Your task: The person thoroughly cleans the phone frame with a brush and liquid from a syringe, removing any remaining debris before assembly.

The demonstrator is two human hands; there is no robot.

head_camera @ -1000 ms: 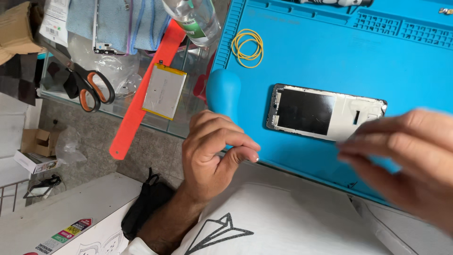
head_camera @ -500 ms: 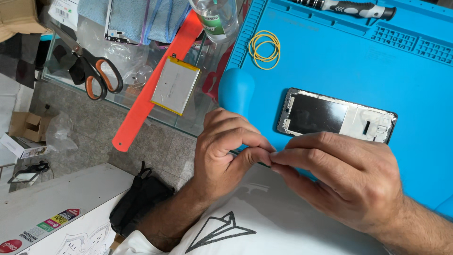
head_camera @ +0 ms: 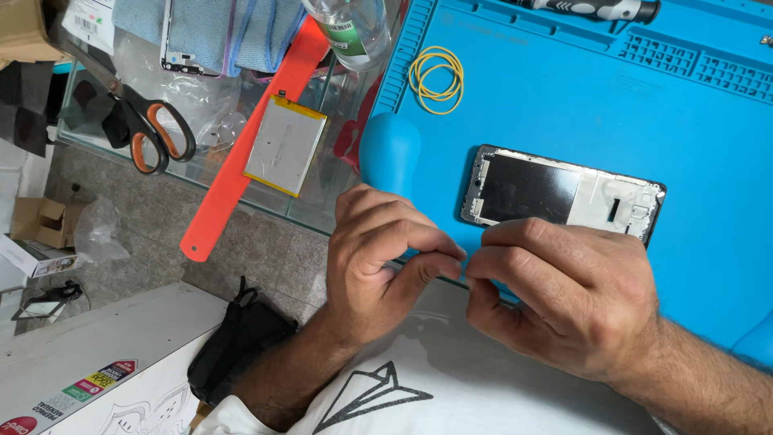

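Blue mat (head_camera: 564,97): phone frame (head_camera: 562,193) lies just beyond both hands, long axis left-right
Left hand (head_camera: 386,258): fingertips pinched
Right hand (head_camera: 564,298): pinching too, nearer frame; held item too small to tell

One head-worn view looks steeply down, close over the near edge of the blue mat (head_camera: 612,105) and glass worktop (head_camera: 201,173).

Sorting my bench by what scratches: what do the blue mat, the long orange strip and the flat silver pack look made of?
Blue mat: seemingly soft silicone or rubber, matte, with moulded small compartments along its top.
Orange strip: likely plastic, smooth, evenly coloured, with a hole at one end.
Silver pack: looks like a foil-wrapped pouch, dull metallic with yellow edging.
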